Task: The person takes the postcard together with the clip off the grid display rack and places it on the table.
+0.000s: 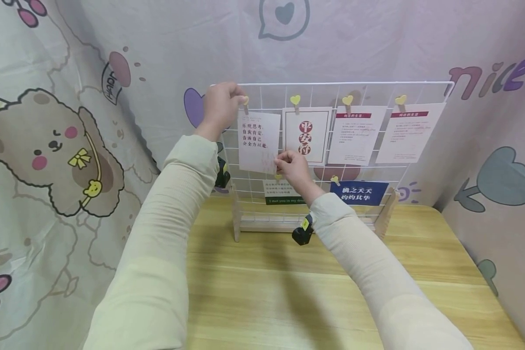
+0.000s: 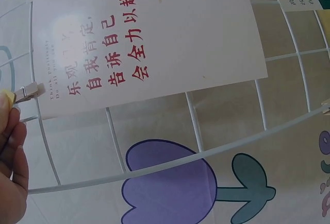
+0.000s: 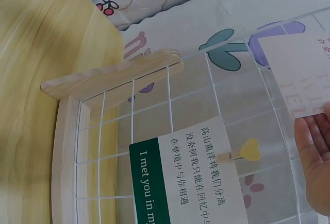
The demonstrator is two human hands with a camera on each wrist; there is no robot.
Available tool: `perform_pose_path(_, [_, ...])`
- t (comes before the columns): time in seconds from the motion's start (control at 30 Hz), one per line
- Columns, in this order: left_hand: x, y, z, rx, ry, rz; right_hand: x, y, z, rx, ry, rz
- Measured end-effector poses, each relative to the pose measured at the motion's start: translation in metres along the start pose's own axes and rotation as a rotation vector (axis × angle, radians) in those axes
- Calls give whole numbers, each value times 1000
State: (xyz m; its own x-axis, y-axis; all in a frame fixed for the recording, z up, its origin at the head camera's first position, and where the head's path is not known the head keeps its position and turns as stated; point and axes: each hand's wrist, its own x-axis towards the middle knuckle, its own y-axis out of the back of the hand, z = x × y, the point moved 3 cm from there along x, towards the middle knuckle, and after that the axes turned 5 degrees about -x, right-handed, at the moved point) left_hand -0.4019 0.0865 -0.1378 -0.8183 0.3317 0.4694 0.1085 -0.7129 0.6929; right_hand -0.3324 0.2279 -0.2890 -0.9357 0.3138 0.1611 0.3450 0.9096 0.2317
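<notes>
My left hand (image 1: 220,107) pinches a yellow heart clothespin (image 2: 25,93) at the top edge of a white card with red Chinese lettering (image 1: 258,141). The clothespin's wooden tip meets the card's edge by a grid wire; whether it bites the card I cannot tell. My right hand (image 1: 295,167) pinches the same card's lower right corner between thumb and fingers, also visible in the right wrist view (image 3: 314,157). The card hangs at the upper left of a white wire grid (image 1: 332,83). Just below the right hand hangs a green-and-white card (image 3: 191,177) with its own heart clothespin (image 3: 251,150).
Right of the held card hang a card with red circles (image 1: 319,131) and two cards with red headings (image 1: 358,141). A blue card (image 1: 363,193) hangs lower right. The grid stands in a wooden base (image 1: 262,226) on a wooden table (image 1: 245,291), with patterned cloth (image 1: 157,43) behind.
</notes>
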Motion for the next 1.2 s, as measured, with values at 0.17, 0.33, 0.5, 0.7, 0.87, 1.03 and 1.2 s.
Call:
perform_pose_path(0.17, [-1,0,-1,5,-9,4,-2,2,1,-12,14,-3])
perform_pose_path(0.33, [-4,1,0,-7,-21,20,-3,3,3,-21,17,-2])
perform_pose_path(0.5, [-8,3,1,-52,-2,38,-4,4,4,-20,13,-2])
perform_pose_path(0.7, [-13,4,0,-81,-1,47,-9,4,5,-10,14,-9])
perform_pose_path(0.87, [-16,1,-2,-128,-39,86,-12,8,9,-20,13,-16])
perform_pose_path(1.03, [-22,1,-7,-182,-58,109,-14,12,13,-22,6,-10])
perform_pose_path(1.2, [-31,2,-13,-186,-25,78,-20,16,16,-33,0,-1])
